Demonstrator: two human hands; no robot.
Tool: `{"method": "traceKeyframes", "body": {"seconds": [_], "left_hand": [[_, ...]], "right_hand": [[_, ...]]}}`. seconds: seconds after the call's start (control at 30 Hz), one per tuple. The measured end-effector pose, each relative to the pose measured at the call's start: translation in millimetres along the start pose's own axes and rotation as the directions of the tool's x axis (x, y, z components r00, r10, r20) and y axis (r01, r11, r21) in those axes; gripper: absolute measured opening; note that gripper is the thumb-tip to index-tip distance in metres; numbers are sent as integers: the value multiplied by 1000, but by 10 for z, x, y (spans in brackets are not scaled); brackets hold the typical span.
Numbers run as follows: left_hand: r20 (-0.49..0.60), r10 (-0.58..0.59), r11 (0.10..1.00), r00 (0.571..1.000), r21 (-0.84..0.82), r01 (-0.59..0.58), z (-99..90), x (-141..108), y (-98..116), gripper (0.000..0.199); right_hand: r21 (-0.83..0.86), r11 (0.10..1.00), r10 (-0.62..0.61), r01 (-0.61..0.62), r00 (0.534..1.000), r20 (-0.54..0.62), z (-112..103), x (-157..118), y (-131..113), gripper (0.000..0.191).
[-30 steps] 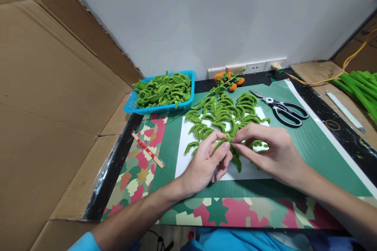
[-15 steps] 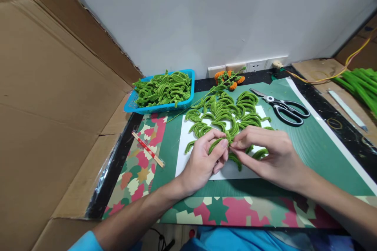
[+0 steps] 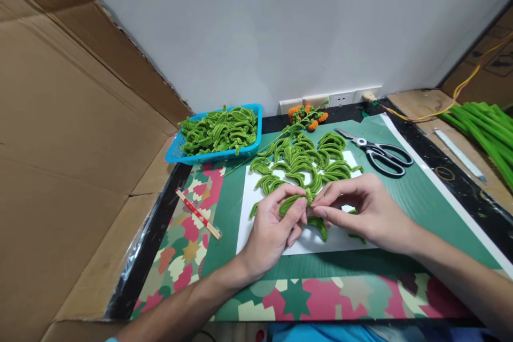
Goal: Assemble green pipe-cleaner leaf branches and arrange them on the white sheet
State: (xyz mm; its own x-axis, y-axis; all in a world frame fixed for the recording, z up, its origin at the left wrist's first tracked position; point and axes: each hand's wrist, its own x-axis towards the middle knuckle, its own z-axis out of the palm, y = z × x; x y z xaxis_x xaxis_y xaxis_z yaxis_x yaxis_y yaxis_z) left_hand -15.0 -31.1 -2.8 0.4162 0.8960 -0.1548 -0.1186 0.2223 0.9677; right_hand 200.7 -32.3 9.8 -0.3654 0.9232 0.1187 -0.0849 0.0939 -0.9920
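My left hand (image 3: pixel 280 224) pinches a green pipe-cleaner leaf (image 3: pixel 289 204) between thumb and fingers, above a white sheet of paper (image 3: pixel 250 235). Close beside it, my right hand (image 3: pixel 360 211) has its thumb and forefinger pinched at the end of the same leaf; part of that end is hidden by the fingertips. Many curved green pipe-cleaner leaves (image 3: pixel 302 160) lie in clusters on the paper beyond my hands. A leaf (image 3: pixel 318 227) rests just under the fingertips.
A blue basket (image 3: pixel 260 128) heaped with green pieces stands at the back left. Black-handled scissors (image 3: pixel 387 157) lie right, near an orange-flowered stem (image 3: pixel 312 124). Wrapped chopsticks (image 3: pixel 198 214) are at left. Green pipe cleaners (image 3: pixel 487 133) and a pale pen-like stick (image 3: pixel 460 155) sit far right.
The view has shifted slightly, so the table appears a little lower. Both hands keep their pinch on the leaf; the right hand's fingers are slightly more raised and spread.
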Motion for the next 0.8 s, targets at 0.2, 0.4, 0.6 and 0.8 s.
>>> {"method": "traceKeyframes", "body": {"seconds": [0.2,0.4,0.6,0.8], "left_hand": [[31,-16,1000,999,2,16,-9,19,24,31],[143,-82,997,986,9,82,20,-1,81,32],[130,-78,983,989,174,55,-4,-19,82,34],[139,-108,985,984,150,87,-25,-1,86,33]], "right_hand": [[-104,994,-29,30,1000,3,-39,19,-46,12],[-264,959,-99,99,995,12,-58,15,-66,16],[-98,994,51,-48,998,29,-34,38,-5,21],[-208,978,10,0,999,48,-54,34,-31,22]]}}
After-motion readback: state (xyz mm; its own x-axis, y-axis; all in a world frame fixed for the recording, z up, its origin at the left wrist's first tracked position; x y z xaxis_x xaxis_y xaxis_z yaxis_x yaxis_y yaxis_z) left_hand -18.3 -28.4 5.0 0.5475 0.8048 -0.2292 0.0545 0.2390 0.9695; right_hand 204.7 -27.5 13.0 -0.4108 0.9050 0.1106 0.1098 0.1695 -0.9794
